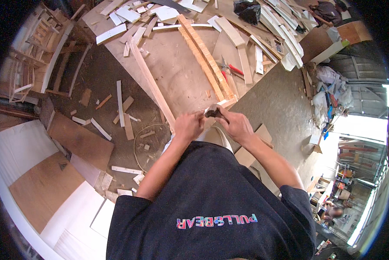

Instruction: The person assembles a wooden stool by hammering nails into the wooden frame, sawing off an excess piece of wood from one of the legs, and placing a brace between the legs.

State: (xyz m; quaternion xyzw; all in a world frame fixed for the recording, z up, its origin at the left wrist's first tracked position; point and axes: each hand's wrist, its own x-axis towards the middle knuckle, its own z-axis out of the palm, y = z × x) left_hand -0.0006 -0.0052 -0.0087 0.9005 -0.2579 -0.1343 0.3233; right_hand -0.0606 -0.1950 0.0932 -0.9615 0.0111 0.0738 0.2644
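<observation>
My left hand [189, 126] and my right hand [236, 125] are close together in front of my body, fingers closed. Between them is a small dark rounded object [212, 112], pinched in my right fingers; its kind is unclear. What my left fingers hold is hidden. Just beyond my hands lies a short pale wood crosspiece [227, 103], at the near end of a long yellowish wood strip [203, 58]. A second long wood strip [149, 80] runs down toward my left hand. Red-handled pliers [235, 69] rest right of the yellowish strip.
The worktable [170, 65] has wood offcuts [129, 15] piled at its far side and a black plastic bag [247, 11]. Scraps lie on the floor at left, near a wire loop [136, 145]. Boards [47, 186] stand at lower left. Another person [329, 13] is at far right.
</observation>
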